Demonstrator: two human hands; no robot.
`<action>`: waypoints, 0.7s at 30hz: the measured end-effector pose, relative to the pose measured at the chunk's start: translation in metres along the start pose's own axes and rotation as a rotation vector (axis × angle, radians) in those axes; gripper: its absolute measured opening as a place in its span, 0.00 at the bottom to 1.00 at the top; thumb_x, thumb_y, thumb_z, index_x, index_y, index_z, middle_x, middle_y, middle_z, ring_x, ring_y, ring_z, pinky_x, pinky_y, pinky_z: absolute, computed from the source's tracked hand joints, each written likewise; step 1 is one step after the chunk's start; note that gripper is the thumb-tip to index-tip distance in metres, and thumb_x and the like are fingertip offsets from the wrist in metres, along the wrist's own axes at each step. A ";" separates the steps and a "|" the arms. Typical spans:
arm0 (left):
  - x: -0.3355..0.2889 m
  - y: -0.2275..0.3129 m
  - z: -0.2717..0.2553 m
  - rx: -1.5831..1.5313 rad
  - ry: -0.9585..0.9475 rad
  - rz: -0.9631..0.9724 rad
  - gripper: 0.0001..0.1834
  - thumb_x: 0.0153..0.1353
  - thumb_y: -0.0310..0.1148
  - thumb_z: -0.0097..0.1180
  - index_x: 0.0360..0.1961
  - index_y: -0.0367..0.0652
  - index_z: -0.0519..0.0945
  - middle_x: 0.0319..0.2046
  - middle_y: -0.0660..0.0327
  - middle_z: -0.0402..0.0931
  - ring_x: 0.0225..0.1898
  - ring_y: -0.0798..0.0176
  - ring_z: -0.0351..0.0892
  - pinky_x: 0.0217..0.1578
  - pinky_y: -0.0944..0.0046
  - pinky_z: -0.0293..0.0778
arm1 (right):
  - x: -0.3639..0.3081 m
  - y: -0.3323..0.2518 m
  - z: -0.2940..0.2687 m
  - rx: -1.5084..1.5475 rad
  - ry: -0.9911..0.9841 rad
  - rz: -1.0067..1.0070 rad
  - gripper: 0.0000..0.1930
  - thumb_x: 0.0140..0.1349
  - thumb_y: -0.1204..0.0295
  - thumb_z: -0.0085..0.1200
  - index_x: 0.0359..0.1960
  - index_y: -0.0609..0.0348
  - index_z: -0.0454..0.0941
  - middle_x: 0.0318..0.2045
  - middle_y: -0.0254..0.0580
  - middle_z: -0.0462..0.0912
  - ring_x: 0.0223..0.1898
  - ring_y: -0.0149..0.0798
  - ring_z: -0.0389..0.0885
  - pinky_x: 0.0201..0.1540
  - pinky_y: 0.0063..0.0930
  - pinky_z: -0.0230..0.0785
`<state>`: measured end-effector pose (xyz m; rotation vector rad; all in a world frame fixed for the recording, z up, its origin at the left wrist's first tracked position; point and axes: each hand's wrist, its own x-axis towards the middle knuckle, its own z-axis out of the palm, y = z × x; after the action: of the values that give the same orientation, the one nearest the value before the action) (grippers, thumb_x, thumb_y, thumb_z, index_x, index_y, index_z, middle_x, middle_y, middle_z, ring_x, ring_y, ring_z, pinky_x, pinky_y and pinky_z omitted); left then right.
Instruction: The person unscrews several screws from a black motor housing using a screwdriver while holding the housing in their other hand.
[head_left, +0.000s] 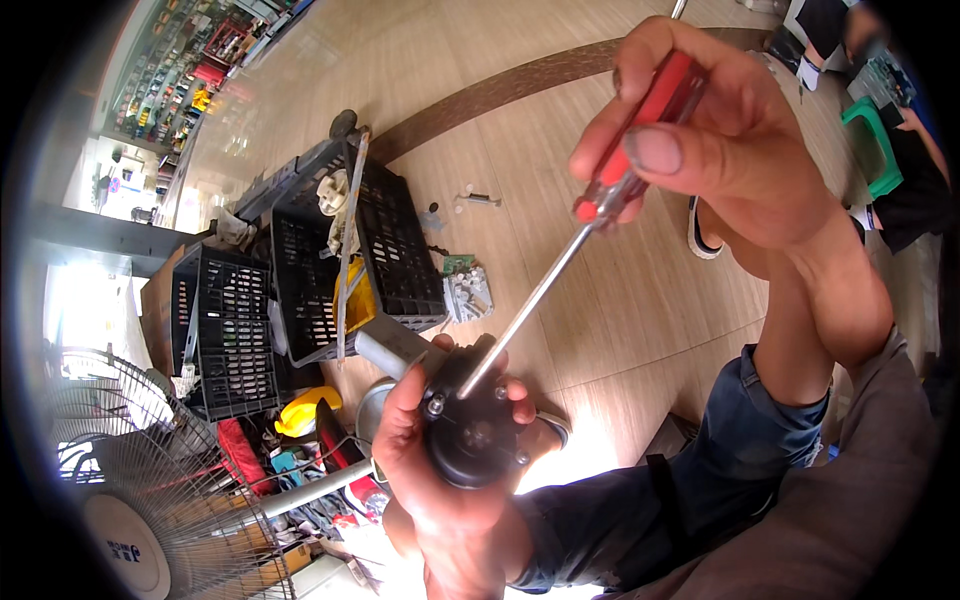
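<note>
My left hand (pixel 445 515) is closed around a round black housing (pixel 475 445) with screws near its rim. From the housing's upper left side sticks out a grey metal cylinder (pixel 392 345). My right hand (pixel 755 165) grips the red and clear handle of a screwdriver (pixel 535 300). Its long steel shaft slants down to the left, and the tip is over the housing's top face, near a screw on the left. Whether the tip touches the housing I cannot tell.
Black plastic crates (pixel 400 235) stand left on the tiled floor, beside small parts and a circuit board (pixel 460 266). A wire-caged fan (pixel 170 480) is at lower left, near a yellow object (pixel 305 411). At far right, another person is by a green stool (pixel 873 150).
</note>
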<state>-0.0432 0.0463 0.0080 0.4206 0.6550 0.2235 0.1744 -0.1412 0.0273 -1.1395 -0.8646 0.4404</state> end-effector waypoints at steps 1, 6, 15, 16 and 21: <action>-0.001 0.000 0.000 -0.005 -0.015 -0.002 0.20 0.68 0.42 0.51 0.54 0.40 0.78 0.45 0.39 0.80 0.38 0.39 0.83 0.37 0.43 0.79 | 0.001 0.003 0.002 0.005 -0.001 -0.001 0.16 0.65 0.70 0.62 0.47 0.60 0.68 0.39 0.57 0.86 0.37 0.43 0.89 0.37 0.30 0.85; 0.001 -0.003 0.003 0.002 -0.034 -0.025 0.21 0.67 0.42 0.52 0.55 0.40 0.77 0.45 0.39 0.80 0.37 0.38 0.82 0.38 0.42 0.79 | 0.000 0.002 0.002 0.001 -0.002 -0.019 0.15 0.66 0.71 0.61 0.47 0.59 0.68 0.39 0.56 0.86 0.38 0.43 0.89 0.40 0.32 0.84; 0.000 -0.005 0.004 0.028 -0.039 -0.048 0.22 0.66 0.43 0.53 0.57 0.43 0.76 0.45 0.38 0.80 0.38 0.39 0.82 0.38 0.44 0.79 | -0.001 0.004 0.008 0.030 0.005 0.003 0.15 0.65 0.72 0.62 0.46 0.59 0.68 0.40 0.56 0.86 0.38 0.44 0.89 0.41 0.35 0.84; -0.001 -0.005 0.006 0.032 -0.039 -0.044 0.22 0.66 0.43 0.52 0.57 0.43 0.76 0.45 0.39 0.80 0.38 0.39 0.82 0.38 0.45 0.79 | -0.001 0.004 0.008 0.029 0.005 0.003 0.15 0.65 0.72 0.62 0.46 0.59 0.68 0.40 0.56 0.86 0.38 0.44 0.89 0.41 0.35 0.84; -0.003 -0.005 0.007 0.012 -0.022 -0.040 0.22 0.66 0.43 0.52 0.57 0.43 0.76 0.45 0.40 0.80 0.38 0.40 0.83 0.37 0.45 0.79 | 0.000 0.006 0.008 0.040 -0.011 -0.001 0.15 0.65 0.71 0.62 0.46 0.58 0.68 0.40 0.56 0.86 0.39 0.44 0.89 0.42 0.36 0.84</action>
<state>-0.0403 0.0391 0.0124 0.4208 0.6432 0.1770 0.1687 -0.1345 0.0232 -1.1006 -0.8619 0.4616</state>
